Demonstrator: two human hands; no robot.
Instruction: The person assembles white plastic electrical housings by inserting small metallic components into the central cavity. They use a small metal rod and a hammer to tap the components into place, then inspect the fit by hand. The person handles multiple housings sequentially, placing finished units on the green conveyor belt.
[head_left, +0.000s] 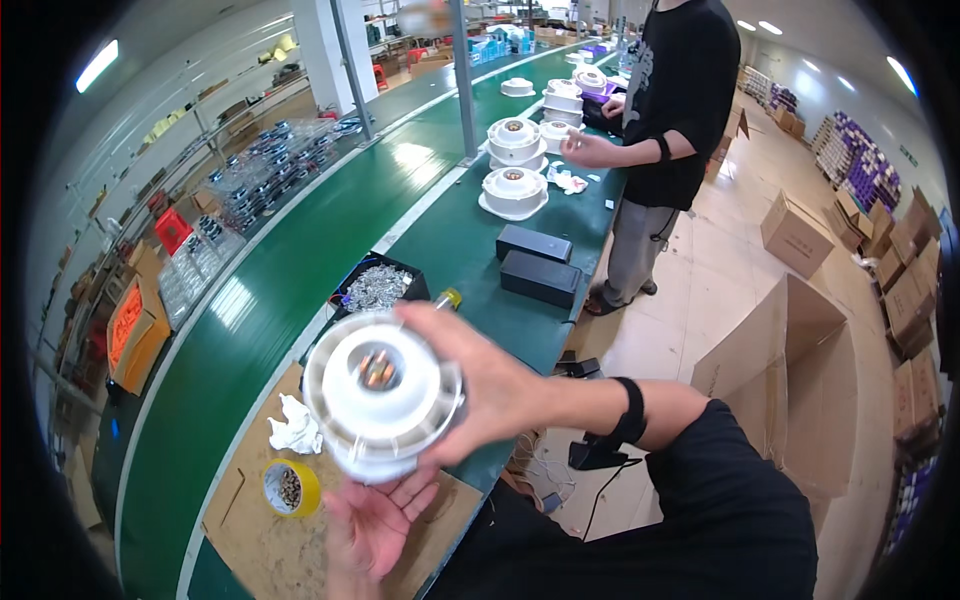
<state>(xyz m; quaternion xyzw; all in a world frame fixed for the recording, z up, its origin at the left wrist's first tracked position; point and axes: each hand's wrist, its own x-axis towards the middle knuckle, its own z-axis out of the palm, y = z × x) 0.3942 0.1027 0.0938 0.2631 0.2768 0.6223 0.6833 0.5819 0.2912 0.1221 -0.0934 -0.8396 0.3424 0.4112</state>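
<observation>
My right hand grips a white round plastic housing by its right side, and the housing is slightly blurred. A copper-coloured part shows in the round opening at its centre. Below it my left hand is palm up with its fingers spread. Whether those fingertips touch the housing's underside, I cannot tell. Under both hands lies a brown board on the bench. On it are a crumpled white tissue, a yellow tape roll filled with small metal pieces, and a thin L-shaped hex key.
A black bin of small shiny parts stands beyond my hands, near two black boxes. Similar white housings stand farther along the bench, beside another person. A green conveyor belt runs left; an open carton stands right.
</observation>
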